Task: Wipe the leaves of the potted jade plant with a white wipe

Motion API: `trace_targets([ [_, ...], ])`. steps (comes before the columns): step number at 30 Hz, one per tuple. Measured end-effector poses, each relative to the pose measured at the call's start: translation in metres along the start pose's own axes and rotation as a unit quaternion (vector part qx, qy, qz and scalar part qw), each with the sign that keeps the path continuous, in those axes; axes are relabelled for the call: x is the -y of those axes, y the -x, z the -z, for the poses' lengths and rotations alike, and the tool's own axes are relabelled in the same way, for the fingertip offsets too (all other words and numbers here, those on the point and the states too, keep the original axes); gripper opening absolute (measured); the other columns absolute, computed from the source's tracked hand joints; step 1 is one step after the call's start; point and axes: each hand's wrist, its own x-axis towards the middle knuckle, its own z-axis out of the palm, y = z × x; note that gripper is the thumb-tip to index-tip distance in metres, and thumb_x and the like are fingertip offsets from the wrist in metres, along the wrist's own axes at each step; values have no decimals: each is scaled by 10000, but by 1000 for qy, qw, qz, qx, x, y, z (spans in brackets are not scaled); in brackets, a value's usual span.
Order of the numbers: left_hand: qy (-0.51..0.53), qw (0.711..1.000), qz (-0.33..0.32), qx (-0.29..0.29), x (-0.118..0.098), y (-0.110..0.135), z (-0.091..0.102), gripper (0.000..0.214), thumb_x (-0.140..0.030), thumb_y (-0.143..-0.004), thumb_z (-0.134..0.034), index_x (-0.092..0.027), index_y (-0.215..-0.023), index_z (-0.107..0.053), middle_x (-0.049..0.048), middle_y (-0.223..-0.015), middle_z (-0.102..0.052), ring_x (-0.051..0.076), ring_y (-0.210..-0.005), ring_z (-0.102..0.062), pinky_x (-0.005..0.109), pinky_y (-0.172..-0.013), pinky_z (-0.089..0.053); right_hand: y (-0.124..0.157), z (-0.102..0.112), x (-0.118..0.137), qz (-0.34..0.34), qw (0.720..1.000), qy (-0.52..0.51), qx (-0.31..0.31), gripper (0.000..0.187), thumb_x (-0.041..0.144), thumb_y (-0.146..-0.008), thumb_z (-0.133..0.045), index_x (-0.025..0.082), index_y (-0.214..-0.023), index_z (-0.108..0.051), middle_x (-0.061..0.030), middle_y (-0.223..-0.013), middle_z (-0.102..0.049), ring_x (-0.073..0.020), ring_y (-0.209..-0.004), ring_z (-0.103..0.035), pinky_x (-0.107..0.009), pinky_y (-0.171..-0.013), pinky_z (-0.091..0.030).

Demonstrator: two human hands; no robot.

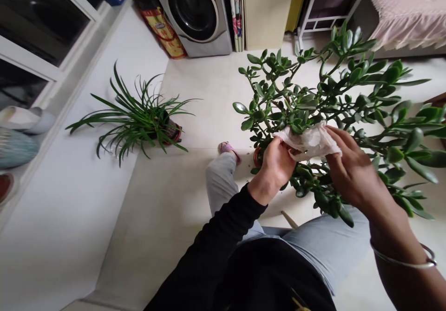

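A large jade plant (306,97) with thick green leaves spreads in front of me and to the right. My left hand (278,162) and my right hand (351,164) hold a crumpled white tissue (310,142) between them, against the plant's leaves. The left fingers are closed at the tissue's left end, partly hidden behind it. My right fingers pinch its right end. Part of an orange-brown pot (257,156) shows left of my left hand, under the foliage.
A long-leaved potted plant (149,115) stands by the white wall on the left. Farther off are a washing machine (195,11), a red-and-yellow bag (163,32) and a white metal rack (322,23). A bed with a pink frilled cover (411,4) is at upper right.
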Motion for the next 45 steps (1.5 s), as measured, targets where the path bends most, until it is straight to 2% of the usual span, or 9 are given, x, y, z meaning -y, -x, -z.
trace_targets([
  [6,24,1000,-13,-14,0,3,-4,283,-180,-1027,-436,-165,-837,-646,18,-740,-631,119,-645,-558,241,-682,-452,-23,-23,0,3,999,43,24,618,470,-1084,-347,197,-1638,-368,-204,-1607,-479,-368,-1463,-537,-595,-1190,-502],
  [10,53,998,-17,-23,-1,1,-4,310,-138,-1038,-415,-160,-814,-627,3,-731,-628,93,-629,-558,209,-674,-448,-44,-37,-8,17,997,77,27,544,354,-1038,-425,181,-1548,-502,-206,-1522,-553,-365,-1313,-647,-555,-1079,-583],
  [15,39,999,-27,-8,-1,4,-5,298,-162,-1041,-422,-170,-869,-665,13,-730,-643,125,-665,-573,237,-692,-475,-64,-37,-16,-5,999,51,11,427,179,-913,-500,194,-1295,-691,-156,-1264,-710,-291,-1034,-735,-455,-922,-621],
  [22,40,999,-35,4,0,10,-3,335,-108,-1021,-421,-184,-728,-564,-42,-580,-416,101,-523,-364,221,-570,-382,-80,-31,-20,-60,998,-3,-15,274,188,-823,-553,229,-979,-774,-69,-967,-799,-245,-855,-742,-391,-803,-606],
  [28,37,998,-52,-9,0,14,0,298,-73,-980,-436,-169,-750,-599,-14,-650,-518,117,-657,-508,248,-721,-452,-80,-30,-10,-96,994,21,-42,270,157,-769,-564,241,-922,-769,-59,-910,-816,-271,-835,-773,-424,-833,-611],
  [32,13,991,-132,23,-4,22,5,276,-53,-961,-434,-159,-868,-670,25,-848,-670,145,-874,-645,274,-883,-486,-78,-26,-4,-103,994,22,-40,303,167,-806,-536,234,-971,-782,-78,-955,-826,-281,-875,-789,-445,-863,-616],
  [35,-43,982,-183,7,-7,22,16,228,-47,-931,-510,-180,-843,-674,5,-853,-684,135,-900,-656,250,-892,-482,-75,-22,-3,-116,993,23,-28,323,195,-844,-519,236,-1016,-788,-84,-972,-827,-282,-869,-792,-472,-880,-614],
  [40,-210,938,-274,-26,-13,10,38,117,-102,-878,-668,-200,-820,-696,-20,-803,-664,121,-834,-616,211,-834,-470,-63,-12,1,-134,990,31,-33,314,211,-875,-528,236,-1054,-784,-91,-982,-825,-300,-857,-791,-488,-851,-613],
  [45,-428,831,-350,-65,-24,0,37,76,-158,-899,-683,-203,-839,-680,-2,-808,-689,130,-794,-614,230,-810,-475,-28,-5,20,-120,990,18,-68,279,264,-945,-535,209,-1093,-765,-109,-990,-815,-260,-807,-761,-412,-751,-591],
])
